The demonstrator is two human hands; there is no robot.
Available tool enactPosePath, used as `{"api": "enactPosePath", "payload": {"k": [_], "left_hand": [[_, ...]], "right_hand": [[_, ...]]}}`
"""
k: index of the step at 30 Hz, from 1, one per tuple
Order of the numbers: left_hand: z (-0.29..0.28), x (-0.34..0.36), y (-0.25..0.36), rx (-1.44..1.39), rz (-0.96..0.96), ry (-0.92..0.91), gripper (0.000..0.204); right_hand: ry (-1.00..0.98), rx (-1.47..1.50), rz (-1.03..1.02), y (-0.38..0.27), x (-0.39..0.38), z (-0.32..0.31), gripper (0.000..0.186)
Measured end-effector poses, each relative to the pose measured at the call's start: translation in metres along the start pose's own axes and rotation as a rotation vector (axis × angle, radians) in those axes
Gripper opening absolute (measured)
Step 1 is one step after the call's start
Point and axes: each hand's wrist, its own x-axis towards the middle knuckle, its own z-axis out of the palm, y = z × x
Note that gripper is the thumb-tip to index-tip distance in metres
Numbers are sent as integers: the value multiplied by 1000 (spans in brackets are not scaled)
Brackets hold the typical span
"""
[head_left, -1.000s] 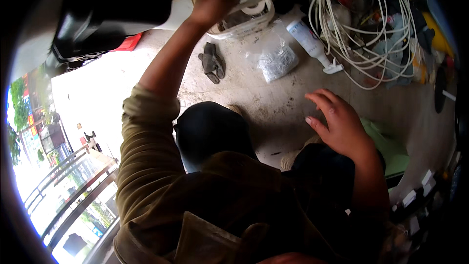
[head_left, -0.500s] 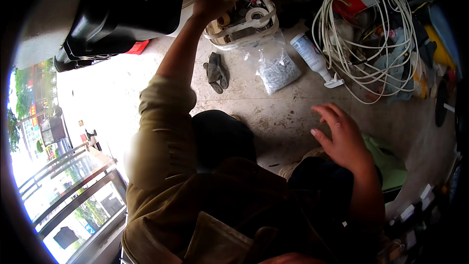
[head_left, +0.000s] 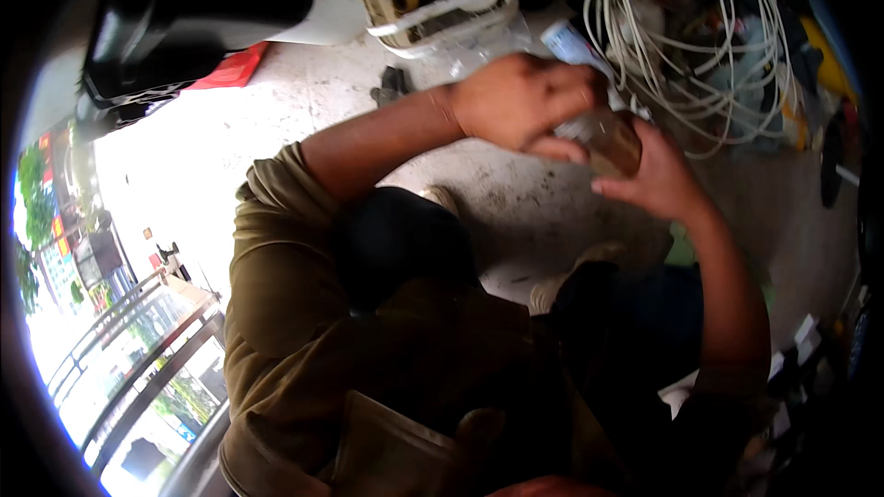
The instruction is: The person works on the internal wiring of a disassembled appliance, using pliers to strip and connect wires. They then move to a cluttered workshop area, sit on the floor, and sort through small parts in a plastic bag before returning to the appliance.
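Note:
Above the floor in front of me, my left hand (head_left: 529,109) grips one end of a small see-through container (head_left: 611,140) with a brownish tint. Its exact kind is blurred. My right hand (head_left: 659,170) is curled around the other end, thumb below and fingers on the far side, so both hands are on it. Behind my left hand, partly covered, lie a clear plastic bag (head_left: 470,53) and a white spray bottle (head_left: 567,44). A dark grey glove (head_left: 390,85) on the floor shows just beyond my left forearm.
A white basket (head_left: 376,2) with tape rolls and small parts stands at the far side. Coiled white cable (head_left: 599,14) lies over clutter at the far right. A black case (head_left: 207,14) and a red piece (head_left: 230,66) are far left; a railing (head_left: 138,331) stands left.
My left hand has come back from the basket toward the right with the container. My right hand has moved up and closed on it too. The view has shifted slightly.

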Motion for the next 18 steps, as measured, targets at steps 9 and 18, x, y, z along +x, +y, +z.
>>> {"api": "enactPosePath", "payload": {"k": [9,18], "left_hand": [[17,-10,-29,-1171,-1087,-54,61],[106,-177,-86,-271,-887,-636,49]], "right_hand": [[314,-359,8,10,5,-11,63],[342,31,-377,11,6,-16,56]]}}
